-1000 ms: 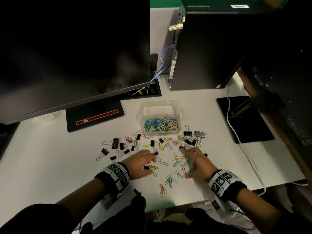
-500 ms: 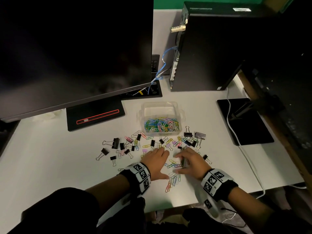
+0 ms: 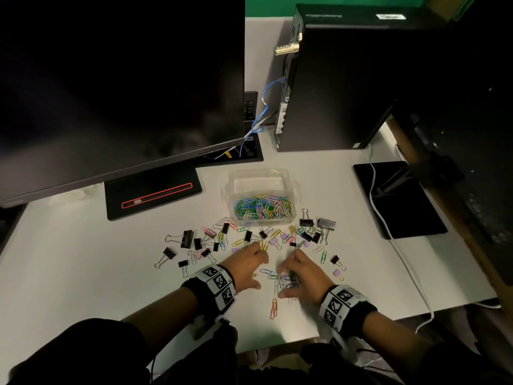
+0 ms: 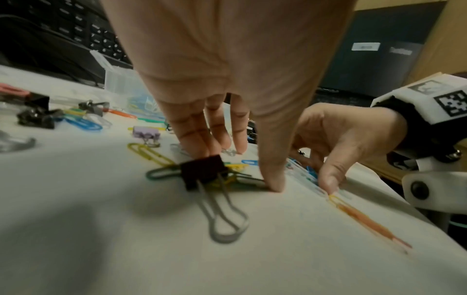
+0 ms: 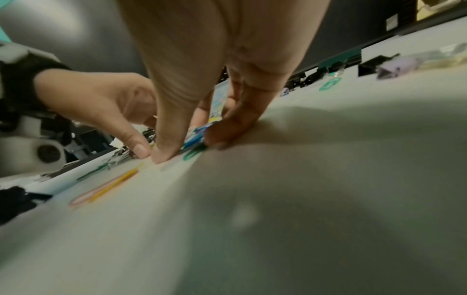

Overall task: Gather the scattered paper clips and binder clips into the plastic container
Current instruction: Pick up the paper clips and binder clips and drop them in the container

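Observation:
The clear plastic container (image 3: 291,187) sits mid-desk, its bottom covered with coloured paper clips. Coloured paper clips and black binder clips (image 3: 186,238) lie scattered in front of it. My left hand (image 3: 251,268) is just before the scatter, straight fingers down on the desk against a black binder clip (image 4: 202,171) and a few paper clips, thumb pressed beside them. My right hand (image 3: 290,277) is close to its right, fingers and thumb curled round a small bunch of paper clips (image 5: 196,139) on the desk. An orange paper clip (image 3: 274,308) lies nearer me.
A large dark monitor (image 3: 119,79) on its black base (image 3: 152,193) stands at the back left, and a black computer tower (image 3: 347,79) at the back right. A black pad (image 3: 399,198) with a white cable (image 3: 408,273) lies right of the clips.
Both hands have swept inward and forward, raking loose paper clips into a heap between them. The right hand's fingers have curled round that bunch.

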Demonstrator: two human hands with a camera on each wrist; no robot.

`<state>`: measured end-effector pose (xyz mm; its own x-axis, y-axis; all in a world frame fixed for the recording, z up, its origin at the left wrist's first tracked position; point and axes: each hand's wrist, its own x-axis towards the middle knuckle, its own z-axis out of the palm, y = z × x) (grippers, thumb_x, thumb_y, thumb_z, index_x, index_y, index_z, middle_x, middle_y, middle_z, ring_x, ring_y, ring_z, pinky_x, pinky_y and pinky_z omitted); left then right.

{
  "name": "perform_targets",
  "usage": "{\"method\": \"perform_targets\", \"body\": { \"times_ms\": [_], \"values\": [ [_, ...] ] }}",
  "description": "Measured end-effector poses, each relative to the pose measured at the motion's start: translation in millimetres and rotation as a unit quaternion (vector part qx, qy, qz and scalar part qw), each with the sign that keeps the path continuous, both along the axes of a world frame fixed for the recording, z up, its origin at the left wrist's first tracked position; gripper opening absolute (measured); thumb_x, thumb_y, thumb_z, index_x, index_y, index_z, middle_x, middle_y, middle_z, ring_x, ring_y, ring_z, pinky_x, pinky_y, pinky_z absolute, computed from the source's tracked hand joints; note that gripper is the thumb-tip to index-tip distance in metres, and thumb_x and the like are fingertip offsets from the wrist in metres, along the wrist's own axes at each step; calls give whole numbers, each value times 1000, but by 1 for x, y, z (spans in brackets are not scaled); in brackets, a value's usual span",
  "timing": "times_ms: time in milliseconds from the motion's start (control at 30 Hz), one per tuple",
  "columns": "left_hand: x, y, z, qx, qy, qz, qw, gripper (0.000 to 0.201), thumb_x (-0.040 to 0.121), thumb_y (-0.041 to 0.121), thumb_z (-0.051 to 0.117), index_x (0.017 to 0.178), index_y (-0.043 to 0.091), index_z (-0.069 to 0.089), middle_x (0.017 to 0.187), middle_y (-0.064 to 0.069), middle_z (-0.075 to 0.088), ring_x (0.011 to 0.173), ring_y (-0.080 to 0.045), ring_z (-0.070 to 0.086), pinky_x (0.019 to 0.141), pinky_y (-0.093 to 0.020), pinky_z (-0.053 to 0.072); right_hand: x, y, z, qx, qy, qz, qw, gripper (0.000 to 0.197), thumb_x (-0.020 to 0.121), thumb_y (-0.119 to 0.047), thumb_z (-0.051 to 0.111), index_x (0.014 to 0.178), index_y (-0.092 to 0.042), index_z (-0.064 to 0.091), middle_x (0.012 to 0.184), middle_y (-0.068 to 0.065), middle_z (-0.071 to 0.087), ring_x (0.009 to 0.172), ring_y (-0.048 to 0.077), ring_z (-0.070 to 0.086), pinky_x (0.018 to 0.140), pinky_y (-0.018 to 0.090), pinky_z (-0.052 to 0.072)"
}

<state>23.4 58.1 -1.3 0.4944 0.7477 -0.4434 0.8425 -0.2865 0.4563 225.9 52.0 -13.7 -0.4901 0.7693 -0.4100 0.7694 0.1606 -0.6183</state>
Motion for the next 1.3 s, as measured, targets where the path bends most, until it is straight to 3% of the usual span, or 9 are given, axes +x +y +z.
{"method": "perform_targets", "body": {
  "times_ms": [167,300,400,533,667,900,1067,1167,1300],
  "values": [
    [4,9,2,-9,7,31,999,23,88,18,60,110,10,57,118,-7,49,107,-24,55,88,-30,43,2,16,1,26,17,22,999,16,76,-21,73,84,-8,65,80,-12,51,75,4,48,72,17,38],
    [6,12,4,0,15,19,1000,20,91,18,54,107,8,59,119,-8,50,106,-26,56,88,-32,43,5,34,10,37,20,-34,999,11,81,-15,67,84,-5,66,77,-8,62,66,0,55,69,18,40],
    [8,8,7,18,7,9,1000,33,90,29,55,118,11,53,125,-6,45,115,-24,50,97,-32,41,1,57,26,36,42,-77,995,6,83,-12,65,86,-9,67,72,-23,55,57,-12,55,64,14,41],
    [18,-1,8,32,36,6,999,68,75,51,67,127,13,44,129,-5,42,120,-21,42,101,-35,39,-13,93,51,62,83,-134,986,5,83,-12,65,86,-14,69,71,-2,68,50,3,61,51,17,50],
    [27,-5,4,75,83,-29,993,84,63,59,73,123,8,44,123,-9,46,112,-26,44,100,-38,38,-31,124,56,103,99,-155,977,4,81,-15,68,84,-16,69,85,7,70,61,20,64,64,31,56],
    [38,-10,5,20,44,45,998,67,69,39,77,119,6,46,123,-11,45,113,-27,45,99,-38,42,-39,123,48,136,0,-22,991,26,84,-21,63,108,-12,62,105,9,58,92,21,55,86,33,46],
    [34,-2,8,4,18,51,999,38,87,18,60,122,5,50,126,-14,46,118,-29,46,99,-34,38,-10,89,46,97,-6,16,995,7,80,-12,64,86,-15,66,86,0,65,67,5,53,69,24,43],
    [32,2,9,1,23,32,999,37,90,20,56,122,5,50,126,-15,46,118,-29,47,97,-35,39,7,64,42,62,-50,63,995,26,72,-26,75,94,-16,65,91,-7,57,71,4,49,72,20,39],
    [28,3,8,-25,34,-14,999,65,73,29,75,127,9,44,128,-11,42,118,-27,44,98,-35,39,18,32,32,8,-67,91,994,96,57,-49,80,136,-20,36,122,-7,36,109,8,38,97,20,35]
  ]
}}
